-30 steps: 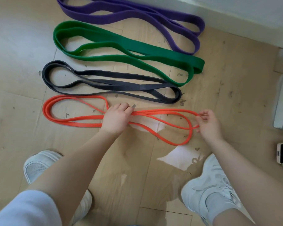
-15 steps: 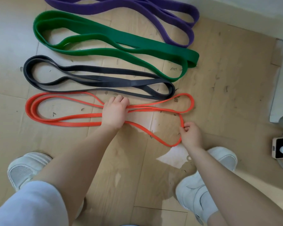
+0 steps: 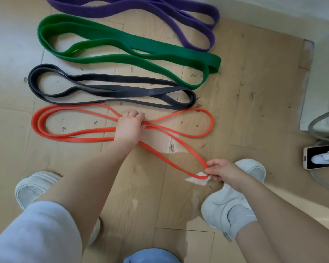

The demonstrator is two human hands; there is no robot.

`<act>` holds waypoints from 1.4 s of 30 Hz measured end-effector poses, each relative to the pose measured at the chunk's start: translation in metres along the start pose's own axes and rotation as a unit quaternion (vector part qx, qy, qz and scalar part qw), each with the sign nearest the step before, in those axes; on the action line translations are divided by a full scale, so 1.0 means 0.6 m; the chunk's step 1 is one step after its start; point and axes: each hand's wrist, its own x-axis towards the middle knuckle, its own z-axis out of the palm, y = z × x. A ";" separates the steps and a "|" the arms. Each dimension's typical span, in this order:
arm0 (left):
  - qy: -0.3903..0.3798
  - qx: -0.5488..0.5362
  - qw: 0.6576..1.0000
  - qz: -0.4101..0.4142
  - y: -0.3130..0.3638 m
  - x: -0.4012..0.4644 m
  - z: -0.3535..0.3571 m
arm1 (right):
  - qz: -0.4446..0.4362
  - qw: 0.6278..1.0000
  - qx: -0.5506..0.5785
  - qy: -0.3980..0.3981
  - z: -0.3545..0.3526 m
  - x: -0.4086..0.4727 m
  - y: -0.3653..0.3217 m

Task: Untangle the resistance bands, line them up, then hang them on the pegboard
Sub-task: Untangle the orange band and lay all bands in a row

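1. Head view, looking down at a wooden floor (image 3: pixel 254 103). Four bands lie in rows, each folded into long loops running left to right.
2. Far left: left shoe (image 3: pixel 32 188), white, partly behind the left forearm.
3. Rows from far to near: purple band (image 3: pixel 160 11), green band (image 3: pixel 122 42), black band (image 3: pixel 110 88), orange band (image 3: pixel 72 133). Rows sit close together; black and orange are just beside each other near the right-hand loops.
4. Orange band's left half lies flat as a double loop.
5. Left hand (image 3: pixel 129 128) presses down on the orange band at its middle, where the strands cross, fingers curled over them.
6. Right of that hand the orange band splits: one loop lies flat on the floor by the black band's end, the other runs down-right toward the right hand.
7. Right hand (image 3: pixel 219 170) pinches the tip of that second loop, over a white patch (image 3: pixel 197 179) on the floor.
8. Hands well apart, both on the orange band.
9. Right shoe (image 3: pixel 226 207), white, just below the right hand.
10. Far right: phone (image 3: pixel 319 157) lying on the floor, screen up, next to grey tubing (image 3: pixel 319 126).
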 end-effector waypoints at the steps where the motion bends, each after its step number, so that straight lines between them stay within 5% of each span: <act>1: 0.004 0.004 1.000 0.001 -0.001 -0.001 0.001 | 0.001 1.000 -0.027 0.006 0.002 -0.002 0.003; 8: 0.029 -0.005 1.000 -0.003 -0.002 -0.001 0.005 | -0.018 0.989 -0.087 0.119 0.025 0.030 -0.017; 14: 0.041 0.088 0.982 0.162 -0.057 -0.057 0.015 | -0.042 0.946 -0.225 0.231 0.040 0.045 -0.030; 18: -0.005 0.146 0.968 0.205 -0.098 -0.081 0.026 | -0.010 0.949 -0.148 0.278 0.049 0.052 -0.030; 23: 0.064 0.157 0.969 0.178 -0.079 -0.071 0.027 | -0.011 0.944 -0.143 0.298 0.040 0.047 -0.028; 26: 0.035 0.193 0.965 0.174 -0.069 -0.055 0.023 | -0.099 0.864 -0.339 0.357 0.050 0.024 -0.035; 30: 0.041 0.209 0.957 0.196 -0.070 -0.059 0.021 | -0.294 0.768 -0.507 0.258 0.127 0.025 -0.073; 33: 0.076 0.211 0.950 0.217 -0.072 -0.059 0.023 | -0.360 0.709 -0.557 0.237 0.194 0.054 -0.097; 42: 0.153 0.214 0.921 0.287 -0.084 -0.044 0.027 | -0.369 0.641 -0.625 0.250 0.215 0.091 -0.127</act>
